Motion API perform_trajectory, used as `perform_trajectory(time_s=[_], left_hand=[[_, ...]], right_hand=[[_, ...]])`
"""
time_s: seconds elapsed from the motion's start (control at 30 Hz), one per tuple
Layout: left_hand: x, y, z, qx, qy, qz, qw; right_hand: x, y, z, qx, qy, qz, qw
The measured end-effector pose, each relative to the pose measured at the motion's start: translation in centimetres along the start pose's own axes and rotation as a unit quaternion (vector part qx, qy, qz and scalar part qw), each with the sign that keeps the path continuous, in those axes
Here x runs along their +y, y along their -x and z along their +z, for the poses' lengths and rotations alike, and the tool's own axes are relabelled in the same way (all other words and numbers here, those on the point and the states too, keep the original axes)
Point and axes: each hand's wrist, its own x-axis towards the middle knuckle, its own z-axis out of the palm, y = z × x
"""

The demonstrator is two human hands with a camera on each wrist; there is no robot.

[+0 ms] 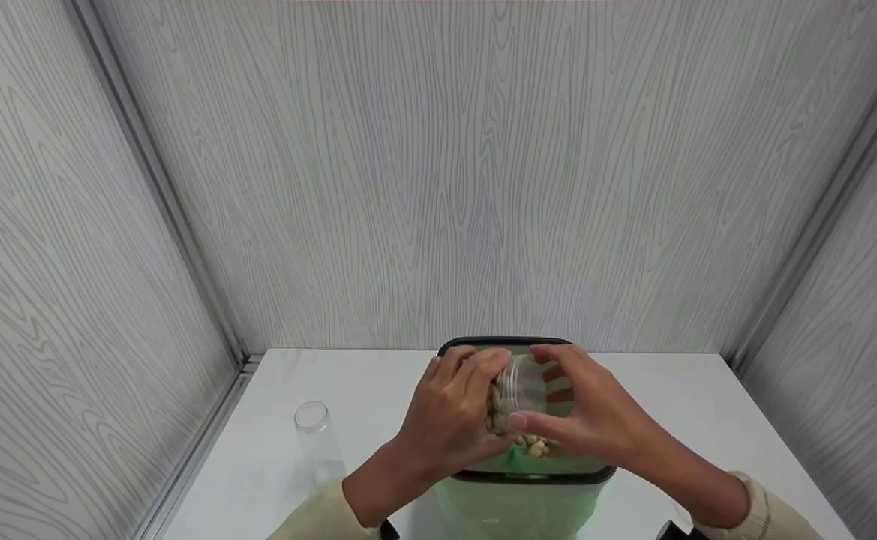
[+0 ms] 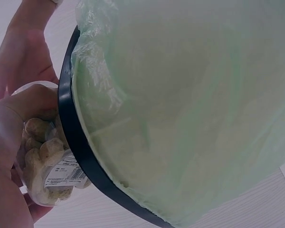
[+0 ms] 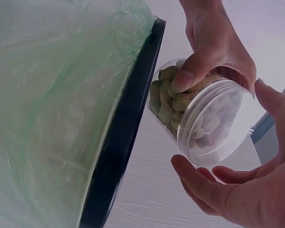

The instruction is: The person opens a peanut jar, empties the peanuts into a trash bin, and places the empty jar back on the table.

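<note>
A clear plastic jar [image 3: 170,97] full of unshelled peanuts lies tipped on its side, its clear screw lid [image 3: 213,123] toward the right. My left hand [image 1: 457,409] grips the jar's body, thumb pressed on its side in the right wrist view. My right hand [image 1: 596,405] is spread around the lid, fingers bowed and apart; in the right wrist view its fingertips [image 3: 180,164] sit just off the lid's rim. A printed label [image 2: 65,172] shows on the jar's base. Both hands are above a bin [image 1: 536,478] with a black rim and a green liner bag.
Pale tan pieces [image 1: 537,448] show inside the bin below the hands. A clear empty cylinder [image 1: 319,442] stands on the white table [image 1: 258,420] to the left. Grey wood-grain panels [image 1: 438,172] enclose the table at the back and both sides.
</note>
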Motion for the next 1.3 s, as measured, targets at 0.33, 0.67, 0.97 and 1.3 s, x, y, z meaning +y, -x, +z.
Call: perform_trajectory(time_s=[0.33,0.67,0.97,1.3], left_hand=[[0.09,0.03,-0.05,-0.005,-0.011,0.005,0.9999],[0.07,0.14,-0.05,-0.01,-0.009,-0.002,0.9999],[0.18,0.05,0.04,-0.006,-0.012,-0.012,0.9998],[0.07,0.13,-0.1,-0.011,-0.023,0.004,0.9997]], right_hand=[[0.63,0.07,-0.14,-0.011,0.022,-0.099,0.995],[0.66,0.36,-0.02,-0.012,0.08,-0.139,0.987],[0.29,0.23,0.33,0.022,0.019,-0.028,0.999],[0.7,0.14,-0.14,-0.006,0.018,-0.084,0.996]])
